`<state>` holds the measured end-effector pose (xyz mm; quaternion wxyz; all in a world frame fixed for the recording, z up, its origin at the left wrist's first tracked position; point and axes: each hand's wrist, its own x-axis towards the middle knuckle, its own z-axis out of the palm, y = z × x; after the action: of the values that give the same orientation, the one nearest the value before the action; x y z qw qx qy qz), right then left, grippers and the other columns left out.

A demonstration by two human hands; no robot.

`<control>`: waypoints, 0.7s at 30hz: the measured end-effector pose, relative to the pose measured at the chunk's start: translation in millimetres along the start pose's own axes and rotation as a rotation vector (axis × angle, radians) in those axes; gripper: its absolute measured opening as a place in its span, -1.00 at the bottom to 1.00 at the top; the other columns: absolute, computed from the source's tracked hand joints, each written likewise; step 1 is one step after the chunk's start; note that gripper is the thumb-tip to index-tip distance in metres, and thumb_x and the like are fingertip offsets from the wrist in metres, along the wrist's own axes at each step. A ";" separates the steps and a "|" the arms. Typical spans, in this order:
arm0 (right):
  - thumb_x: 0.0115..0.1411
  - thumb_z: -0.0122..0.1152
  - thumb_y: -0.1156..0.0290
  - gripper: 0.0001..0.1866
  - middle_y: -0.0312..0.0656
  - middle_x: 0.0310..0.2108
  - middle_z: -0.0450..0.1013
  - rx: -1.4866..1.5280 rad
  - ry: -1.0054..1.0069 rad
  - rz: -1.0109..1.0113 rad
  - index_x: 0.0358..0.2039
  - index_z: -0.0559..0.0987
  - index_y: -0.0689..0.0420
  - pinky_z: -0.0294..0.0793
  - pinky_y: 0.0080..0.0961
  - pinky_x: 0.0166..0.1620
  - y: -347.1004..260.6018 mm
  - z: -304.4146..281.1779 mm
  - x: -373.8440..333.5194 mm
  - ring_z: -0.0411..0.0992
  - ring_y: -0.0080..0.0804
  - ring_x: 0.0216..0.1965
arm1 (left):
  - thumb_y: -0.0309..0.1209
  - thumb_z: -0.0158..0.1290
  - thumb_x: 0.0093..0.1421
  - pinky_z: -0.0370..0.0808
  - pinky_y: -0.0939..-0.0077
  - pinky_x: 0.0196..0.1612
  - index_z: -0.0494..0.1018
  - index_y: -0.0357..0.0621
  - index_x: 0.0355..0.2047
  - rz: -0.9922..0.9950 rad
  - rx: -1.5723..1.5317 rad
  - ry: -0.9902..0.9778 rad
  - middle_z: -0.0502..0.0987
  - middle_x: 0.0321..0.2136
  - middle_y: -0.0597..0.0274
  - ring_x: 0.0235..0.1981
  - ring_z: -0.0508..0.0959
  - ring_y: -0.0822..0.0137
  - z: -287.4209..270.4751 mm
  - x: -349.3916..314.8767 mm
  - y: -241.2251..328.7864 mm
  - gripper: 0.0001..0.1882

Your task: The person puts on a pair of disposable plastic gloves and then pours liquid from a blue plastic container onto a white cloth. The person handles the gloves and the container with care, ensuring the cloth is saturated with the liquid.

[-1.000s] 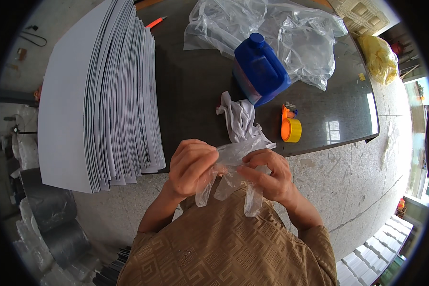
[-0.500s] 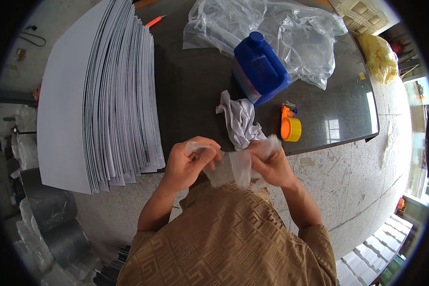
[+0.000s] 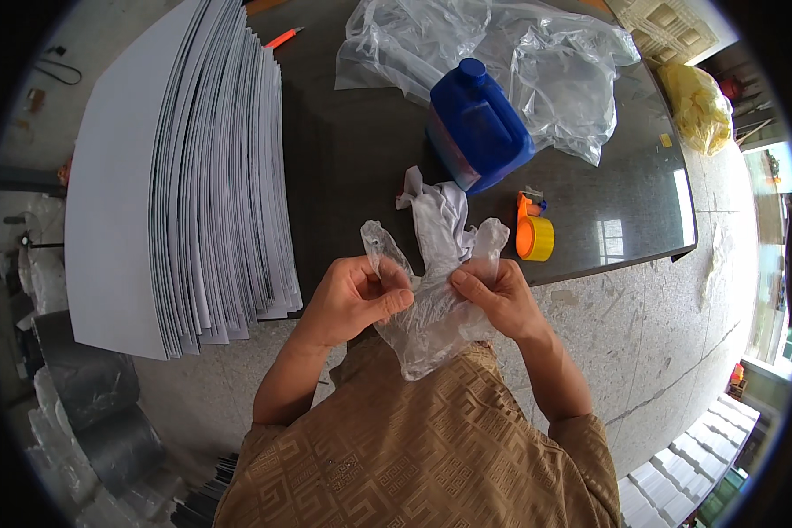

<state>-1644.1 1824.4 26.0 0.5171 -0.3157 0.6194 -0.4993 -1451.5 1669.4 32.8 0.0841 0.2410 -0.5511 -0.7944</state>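
Observation:
Between my hands hangs a thin, crinkled clear plastic bag (image 3: 429, 339), its two top ends sticking up like handles. My left hand (image 3: 354, 302) pinches one end between thumb and fingers. On the other side, my right hand (image 3: 507, 302) grips the second end with the thumb pressed on top. Just beyond the bag lies a crumpled white cloth (image 3: 438, 220) at the near table edge, partly covered by the plastic. A blue jug (image 3: 482, 128) with a blue cap stands behind the cloth. Right of it sits an orange tape dispenser (image 3: 534, 231) with a yellow roll.
A tall stack of white sheets (image 3: 224, 176) fills the left of the dark table (image 3: 352, 145). Large clear plastic sheeting (image 3: 563, 84) is heaped at the back. An orange cutter (image 3: 282, 38) lies beyond the stack. A yellow bag (image 3: 700, 110) is at the far right.
The bag, blurred and bunched before, is now spread wider between my hands, with its ends raised and its body hanging lower. Both hands keep nearly the same place.

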 end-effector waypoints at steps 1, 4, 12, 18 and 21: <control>0.33 0.17 0.29 -0.72 -0.39 -0.59 0.45 0.007 -0.001 -0.001 -0.37 0.66 0.25 0.36 -0.61 -0.41 -0.3 -0.1 -0.4 0.35 -0.71 -0.50 | -0.49 0.29 0.16 0.41 0.73 -0.54 0.48 -0.24 -0.32 -0.028 -0.009 -0.020 0.53 -0.45 0.30 -0.55 0.47 0.60 -1.0 0.2 -0.4 -0.81; 0.34 0.17 0.28 -0.71 -0.39 -0.60 0.44 0.007 0.003 -0.013 -0.37 0.66 0.26 0.36 -0.61 -0.41 -1.4 -0.1 -2.0 0.34 -0.71 -0.51 | -0.49 0.28 0.17 0.39 0.75 -0.49 0.45 -0.21 -0.34 -0.018 -0.028 -0.005 0.49 -0.46 0.36 -0.51 0.45 0.62 2.1 -0.3 0.2 -0.81; 0.32 0.20 0.31 -0.74 -0.40 -0.65 0.40 -0.073 0.086 -0.112 -0.39 0.65 0.25 0.25 -0.63 -0.50 -7.5 3.7 -9.5 0.28 -0.73 -0.57 | -0.49 0.31 0.14 0.38 0.75 -0.40 0.47 -0.19 -0.34 0.086 0.061 0.042 0.44 -0.47 0.45 -0.47 0.42 0.64 5.1 -0.1 -1.7 -0.80; 0.32 0.21 0.35 -0.77 -0.35 -0.52 0.51 -0.174 0.032 -0.072 -0.32 0.64 0.28 0.39 -0.64 -0.38 -6.7 -1.4 -11.7 0.39 -0.71 -0.48 | -0.47 0.29 0.17 0.38 0.76 -0.47 0.56 -0.24 -0.27 0.071 0.050 0.064 0.53 -0.45 0.39 -0.49 0.45 0.64 10.7 -3.3 3.6 -0.83; 0.18 0.35 0.40 -0.83 -0.23 -0.42 0.47 0.060 0.248 -0.082 -0.32 0.62 0.23 0.42 -0.63 -0.33 -18.3 12.1 -13.9 0.40 -0.60 -0.41 | -0.47 0.27 0.19 0.36 0.77 -0.50 0.58 -0.25 -0.27 0.115 0.032 0.072 0.55 -0.45 0.37 -0.50 0.45 0.64 13.2 -2.7 0.2 -0.86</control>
<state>-1631.1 1828.0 48.2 0.4250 -0.2612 0.6499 -0.5734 -1455.4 1681.4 37.4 0.1454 0.2385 -0.5735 -0.7701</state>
